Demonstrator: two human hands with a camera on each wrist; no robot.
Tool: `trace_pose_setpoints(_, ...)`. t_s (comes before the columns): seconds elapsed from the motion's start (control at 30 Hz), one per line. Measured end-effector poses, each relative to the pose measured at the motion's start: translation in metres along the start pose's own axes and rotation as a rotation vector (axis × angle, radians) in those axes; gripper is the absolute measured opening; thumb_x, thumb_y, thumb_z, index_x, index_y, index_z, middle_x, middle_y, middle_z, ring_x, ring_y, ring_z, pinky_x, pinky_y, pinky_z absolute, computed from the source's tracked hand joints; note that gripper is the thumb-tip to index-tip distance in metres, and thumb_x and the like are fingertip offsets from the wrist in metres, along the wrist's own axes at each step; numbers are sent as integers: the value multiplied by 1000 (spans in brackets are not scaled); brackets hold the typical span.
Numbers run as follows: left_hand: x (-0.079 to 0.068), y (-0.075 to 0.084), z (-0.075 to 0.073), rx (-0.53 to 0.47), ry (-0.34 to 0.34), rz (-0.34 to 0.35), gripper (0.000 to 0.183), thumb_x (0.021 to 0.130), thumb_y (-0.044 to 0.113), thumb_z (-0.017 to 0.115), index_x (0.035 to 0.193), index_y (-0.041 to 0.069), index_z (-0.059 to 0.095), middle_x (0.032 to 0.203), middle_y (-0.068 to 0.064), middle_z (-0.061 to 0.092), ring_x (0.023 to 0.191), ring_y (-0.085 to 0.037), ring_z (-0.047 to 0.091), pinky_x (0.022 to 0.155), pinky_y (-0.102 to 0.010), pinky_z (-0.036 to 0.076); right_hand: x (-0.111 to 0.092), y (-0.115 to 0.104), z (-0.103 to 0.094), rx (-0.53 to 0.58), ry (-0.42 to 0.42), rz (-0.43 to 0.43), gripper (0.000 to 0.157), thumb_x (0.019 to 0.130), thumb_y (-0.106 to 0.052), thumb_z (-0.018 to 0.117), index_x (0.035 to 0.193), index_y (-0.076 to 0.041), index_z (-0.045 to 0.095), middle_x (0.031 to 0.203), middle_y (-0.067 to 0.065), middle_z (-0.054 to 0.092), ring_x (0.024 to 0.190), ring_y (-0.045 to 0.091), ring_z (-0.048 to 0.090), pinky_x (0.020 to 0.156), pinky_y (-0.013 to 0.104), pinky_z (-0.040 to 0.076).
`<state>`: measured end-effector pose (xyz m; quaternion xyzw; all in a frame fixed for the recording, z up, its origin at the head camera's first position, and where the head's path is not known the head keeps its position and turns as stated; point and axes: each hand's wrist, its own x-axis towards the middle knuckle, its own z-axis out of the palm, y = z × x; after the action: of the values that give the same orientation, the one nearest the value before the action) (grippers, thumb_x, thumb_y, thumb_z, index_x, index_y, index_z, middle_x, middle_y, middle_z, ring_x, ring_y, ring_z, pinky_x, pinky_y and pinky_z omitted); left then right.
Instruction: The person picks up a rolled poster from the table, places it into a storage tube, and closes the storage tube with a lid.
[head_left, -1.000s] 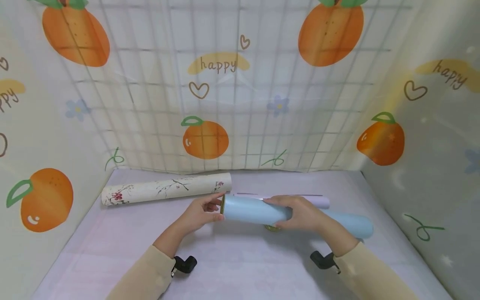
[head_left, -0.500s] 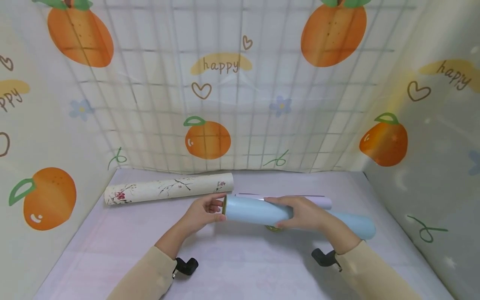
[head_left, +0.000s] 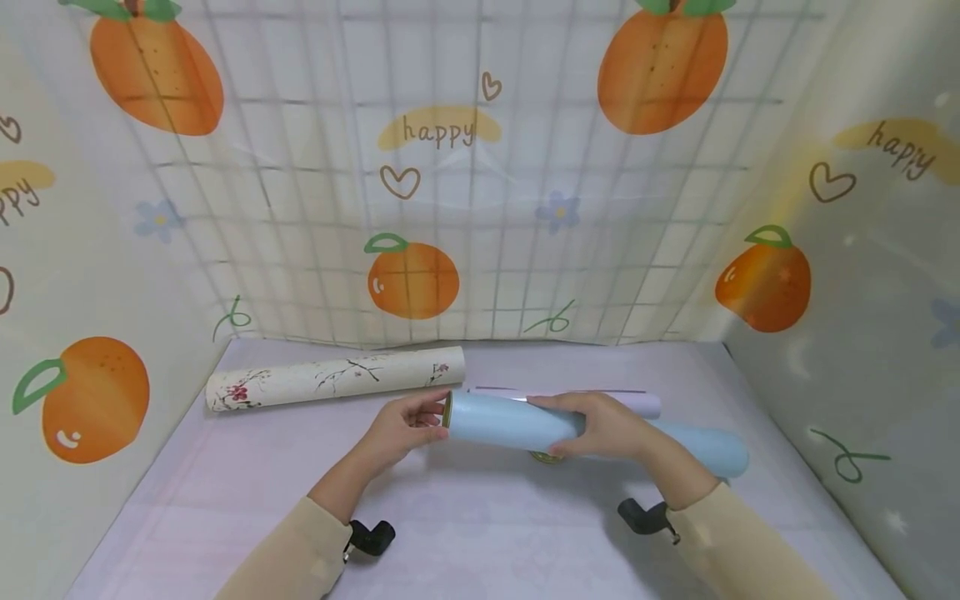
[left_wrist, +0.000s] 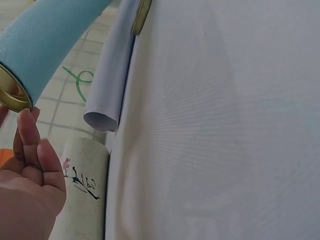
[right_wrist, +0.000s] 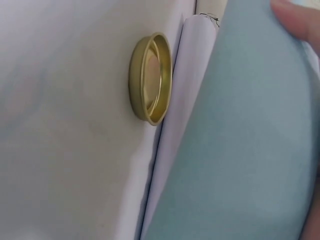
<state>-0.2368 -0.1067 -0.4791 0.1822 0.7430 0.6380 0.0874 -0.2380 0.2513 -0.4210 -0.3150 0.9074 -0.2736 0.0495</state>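
A light blue tube (head_left: 502, 419) with a gold metal rim is held slightly tilted above the table. My right hand (head_left: 603, 429) grips it around the middle, thumb on the near side. At its left end my left hand (head_left: 405, 427) pinches the gold rim (left_wrist: 14, 95) between thumb and fingertips. The left wrist view shows a recessed gold end, with the other fingers bent below it. A loose gold lid (right_wrist: 150, 80) lies on the table beneath the tube, mostly covered by tube and right hand in the head view.
Behind the tube lies a pale lavender paper roll (head_left: 639, 405), its open end facing left. A white roll with blossom branches (head_left: 337, 379) lies at the back left. Printed curtains (head_left: 300, 250) close off the table's back and both sides.
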Motion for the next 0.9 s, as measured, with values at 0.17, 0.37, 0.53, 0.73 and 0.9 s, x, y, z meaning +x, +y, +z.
trace_pose_setpoints(0.17,-1,1,0,25,-6,3,62,85,18,81,143,12,57,124,-13,66,101,-21,61,85,-25,55,-1,0,2,9,7,-21,72,77,-49,84,142,-35,58,134,-2,64,113,20,63,88,41,54)
trace_pose_setpoints(0.37,-1,6,0,64,11,6,63,83,20,83,141,15,59,121,-10,68,95,-20,59,72,-22,51,-1,-1,1,14,14,-26,72,77,-49,84,142,-34,57,136,-3,62,115,21,62,89,41,53)
trace_pose_setpoints(0.53,0,9,3,70,24,-2,64,83,21,82,143,19,58,121,-6,68,91,-19,58,65,-21,47,-1,-2,-1,33,13,-6,73,76,-49,85,142,-36,57,138,-3,61,119,23,61,92,45,52)
trace_pose_setpoints(0.73,-1,10,6,73,16,19,65,85,18,80,145,16,54,122,-10,65,89,-19,56,65,-21,47,-2,-2,-1,48,20,9,72,76,-47,85,142,-36,58,138,-2,61,121,26,60,94,47,52)
trace_pose_setpoints(0.9,-1,6,6,59,19,-4,67,84,21,81,146,17,54,122,-10,65,93,-20,56,74,-23,50,-3,-4,0,58,14,9,71,76,-45,86,141,-34,59,137,-1,62,120,26,61,94,48,52)
